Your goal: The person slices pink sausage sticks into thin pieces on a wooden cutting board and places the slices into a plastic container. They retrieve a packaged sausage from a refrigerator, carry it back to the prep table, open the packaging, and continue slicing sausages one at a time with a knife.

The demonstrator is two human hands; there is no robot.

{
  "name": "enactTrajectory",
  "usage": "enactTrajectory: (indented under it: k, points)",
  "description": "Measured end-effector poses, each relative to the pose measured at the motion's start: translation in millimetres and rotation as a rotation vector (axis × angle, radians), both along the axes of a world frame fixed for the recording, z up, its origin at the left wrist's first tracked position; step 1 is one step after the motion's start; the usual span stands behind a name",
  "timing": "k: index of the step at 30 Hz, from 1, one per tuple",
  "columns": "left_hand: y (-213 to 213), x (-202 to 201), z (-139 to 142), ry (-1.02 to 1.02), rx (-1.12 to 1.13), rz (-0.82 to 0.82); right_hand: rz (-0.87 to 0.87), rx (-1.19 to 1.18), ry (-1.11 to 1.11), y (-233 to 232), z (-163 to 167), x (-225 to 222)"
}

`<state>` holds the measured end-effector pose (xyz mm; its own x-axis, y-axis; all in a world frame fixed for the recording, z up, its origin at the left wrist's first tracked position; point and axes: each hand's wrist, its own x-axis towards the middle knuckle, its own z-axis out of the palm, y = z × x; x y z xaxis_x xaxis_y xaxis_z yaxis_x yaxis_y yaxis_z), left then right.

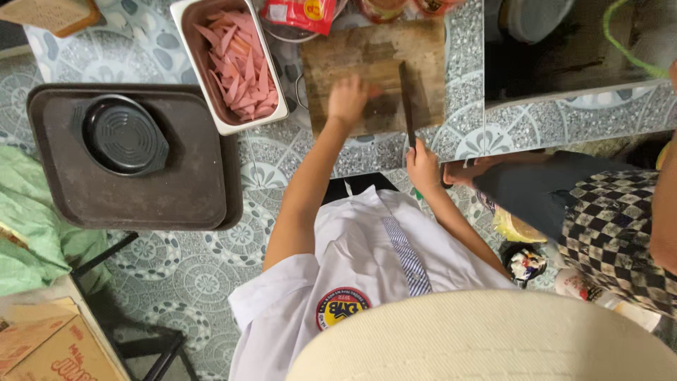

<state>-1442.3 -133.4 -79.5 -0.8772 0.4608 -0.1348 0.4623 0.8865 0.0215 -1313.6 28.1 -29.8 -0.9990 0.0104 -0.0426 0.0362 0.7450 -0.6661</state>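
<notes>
Fingers of the left hand (pixel 350 99) press flat on something blurred at the middle of the wooden cutting board (pixel 374 70); the right hand (pixel 422 166) grips the knife (pixel 407 102) handle, blade near the board's right edge.

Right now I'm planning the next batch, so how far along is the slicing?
Done: the white tray already holds a heap of pink meat strips. In hand: the left hand presses on the wooden cutting board while the right hand holds the knife. What remains under the left hand is hidden.
</notes>
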Motion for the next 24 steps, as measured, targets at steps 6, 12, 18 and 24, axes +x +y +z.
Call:
enactTrajectory:
  k: [6,12,18,24]
  points:
    - [-43,47,11,-0.165,0.423,0.795,0.179,0.184,-0.126,-35,21,-21]
    - [-44,70,10,-0.196,0.997,1.006,0.356,0.261,-0.139,-79,39,-29]
    - [-34,70,8,-0.336,1.247,1.193,0.434,0.357,-0.163,-86,37,-26]
    - [-35,65,14,-0.424,1.231,1.279,0.451,0.367,-0.154,-79,35,-23]
